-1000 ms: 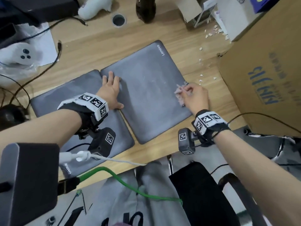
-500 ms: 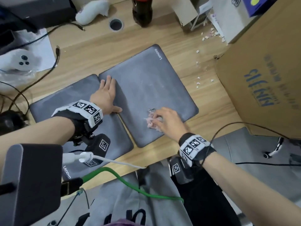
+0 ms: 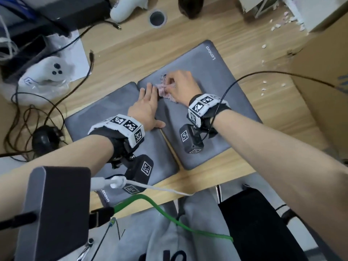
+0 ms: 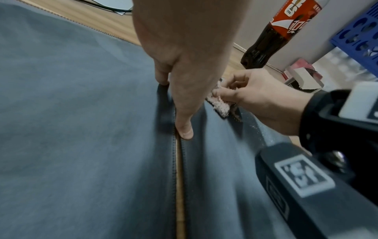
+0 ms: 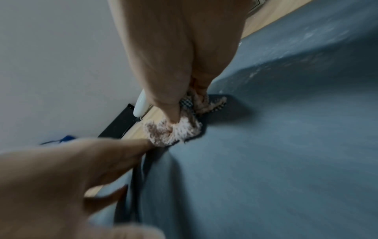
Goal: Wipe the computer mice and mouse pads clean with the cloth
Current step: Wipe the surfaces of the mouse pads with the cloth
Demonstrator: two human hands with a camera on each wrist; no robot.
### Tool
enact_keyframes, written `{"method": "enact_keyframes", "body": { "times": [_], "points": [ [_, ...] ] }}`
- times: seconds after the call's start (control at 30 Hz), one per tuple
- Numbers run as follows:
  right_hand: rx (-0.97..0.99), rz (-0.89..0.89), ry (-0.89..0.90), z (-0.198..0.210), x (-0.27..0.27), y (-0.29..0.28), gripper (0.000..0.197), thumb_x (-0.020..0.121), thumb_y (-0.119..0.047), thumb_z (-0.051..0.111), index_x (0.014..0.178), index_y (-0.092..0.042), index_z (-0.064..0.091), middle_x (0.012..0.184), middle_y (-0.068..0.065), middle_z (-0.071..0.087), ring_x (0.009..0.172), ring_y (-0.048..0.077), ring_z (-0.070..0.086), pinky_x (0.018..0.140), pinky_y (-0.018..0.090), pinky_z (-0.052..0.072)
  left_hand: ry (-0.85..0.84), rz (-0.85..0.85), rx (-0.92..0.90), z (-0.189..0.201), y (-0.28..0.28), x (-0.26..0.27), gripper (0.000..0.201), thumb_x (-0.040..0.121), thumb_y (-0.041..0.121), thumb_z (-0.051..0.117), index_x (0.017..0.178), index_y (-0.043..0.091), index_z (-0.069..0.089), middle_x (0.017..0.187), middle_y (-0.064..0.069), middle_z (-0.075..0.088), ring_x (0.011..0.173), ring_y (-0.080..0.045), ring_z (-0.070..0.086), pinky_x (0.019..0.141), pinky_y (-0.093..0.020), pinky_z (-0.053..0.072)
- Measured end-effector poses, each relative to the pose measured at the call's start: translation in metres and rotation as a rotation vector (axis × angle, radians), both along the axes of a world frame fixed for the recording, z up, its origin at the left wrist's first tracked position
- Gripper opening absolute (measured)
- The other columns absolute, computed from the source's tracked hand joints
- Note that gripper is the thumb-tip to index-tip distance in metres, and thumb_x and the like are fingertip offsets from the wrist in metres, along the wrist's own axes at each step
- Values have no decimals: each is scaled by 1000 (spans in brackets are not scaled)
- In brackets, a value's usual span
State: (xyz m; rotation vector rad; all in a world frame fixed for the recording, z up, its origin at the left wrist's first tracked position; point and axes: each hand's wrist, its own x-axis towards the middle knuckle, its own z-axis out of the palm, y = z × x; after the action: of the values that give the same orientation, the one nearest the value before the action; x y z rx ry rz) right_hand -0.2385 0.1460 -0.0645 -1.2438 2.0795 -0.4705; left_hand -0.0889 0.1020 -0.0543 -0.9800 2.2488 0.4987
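Observation:
Two grey Lenovo mouse pads lie side by side on the wooden desk: the right pad (image 3: 216,95) and the left pad (image 3: 98,117). My right hand (image 3: 178,85) pinches a small fluffy pink cloth (image 3: 164,90) against the right pad's far left corner. The same cloth (image 4: 219,105) (image 5: 174,131) shows bunched under the fingers in both wrist views. My left hand (image 3: 146,108) lies flat with straight fingers across the seam between the pads, its fingertips right beside the cloth. A black mouse (image 3: 44,138) sits at the left of the desk, off the pads.
A large cardboard box (image 3: 323,87) stands at the right, with white crumbs (image 3: 263,89) scattered near it. A cola bottle (image 4: 270,37) and a cable hole (image 3: 157,18) are at the back. White controllers (image 3: 50,70), paper and black cables crowd the left side.
My right hand has swept the cloth from the right pad's right edge, across its near side, up to its far left corner beside my left hand. The left hand has stayed on the seam.

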Motion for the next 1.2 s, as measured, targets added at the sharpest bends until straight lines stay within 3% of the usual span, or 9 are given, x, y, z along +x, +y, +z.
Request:
{"method": "enact_keyframes", "body": {
  "times": [0.13, 0.23, 0.37, 0.53, 0.73, 0.87, 1.0, 1.1, 1.2],
  "points": [
    [54, -28, -54, 7, 5, 53, 4, 82, -16, 67, 86, -15, 69, 95, 7, 68, 91, 24, 62, 68, 23, 38, -58, -8, -17, 6, 4, -13, 122, 78, 37, 81, 154, 2, -7, 163, -12, -16, 152, -31, -6, 112, -50, 35],
    [142, 16, -83, 13, 6, 105, 5, 81, -18, 71, 83, -14, 69, 91, 8, 67, 90, 26, 62, 73, 28, 44, -98, 0, -32, 15, 5, -21, 122, 78, 36, 82, 152, -1, -8, 163, -16, -15, 151, -35, -3, 110, -49, 38],
    [247, 101, -109, 17, -1, 143, 3, 82, -18, 70, 83, -14, 70, 87, 3, 62, 89, 23, 60, 72, 27, 41, -92, 17, 10, 15, 5, -23, 123, 80, 31, 81, 152, -4, -13, 161, -21, -18, 150, -40, -6, 116, -45, 30],
    [127, 103, -70, 5, -2, 109, 3, 82, -14, 67, 84, -11, 68, 88, 10, 60, 89, 30, 59, 77, 32, 42, -31, 65, 16, 11, 5, -21, 120, 75, 24, 85, 152, -4, -3, 162, -21, -13, 150, -41, -4, 113, -41, 32],
    [6, 92, 18, 5, -11, 9, 10, 89, -15, 60, 92, -8, 68, 101, 13, 65, 94, 28, 59, 72, 29, 40, -63, 23, 17, 14, 5, -24, 123, 77, 28, 83, 150, -9, -9, 159, -30, -13, 148, -47, -8, 119, -43, 17],
    [11, 124, 3, 3, -21, -36, 8, 89, -19, 63, 81, -20, 62, 94, 7, 66, 85, 23, 59, 67, 28, 43, -96, 8, 4, 14, 4, -27, 126, 78, 32, 82, 149, -10, -13, 158, -31, -14, 147, -50, -5, 120, -45, 17],
    [6, 104, 6, 0, -35, -29, 1, 85, -17, 66, 86, -17, 67, 94, 6, 68, 89, 22, 61, 76, 29, 49, -86, -6, 2, 14, 3, -24, 122, 82, 34, 78, 150, -8, -14, 159, -29, -17, 148, -45, -8, 120, -42, 16],
    [5, -13, 41, -1, -59, -10, 6, 83, -20, 68, 86, -15, 67, 95, 7, 69, 93, 23, 62, 81, 35, 51, -82, -1, -13, 14, 4, -25, 122, 81, 33, 79, 150, -7, -13, 159, -28, -16, 148, -45, -8, 120, -42, 17],
    [16, -106, 71, 0, -83, 9, 5, 82, -23, 68, 84, -19, 68, 97, 5, 70, 95, 23, 62, 83, 32, 49, -84, 19, -5, 11, 5, -25, 124, 78, 31, 83, 151, -7, -10, 160, -27, -15, 148, -46, -7, 120, -43, 19]
  ]
}}
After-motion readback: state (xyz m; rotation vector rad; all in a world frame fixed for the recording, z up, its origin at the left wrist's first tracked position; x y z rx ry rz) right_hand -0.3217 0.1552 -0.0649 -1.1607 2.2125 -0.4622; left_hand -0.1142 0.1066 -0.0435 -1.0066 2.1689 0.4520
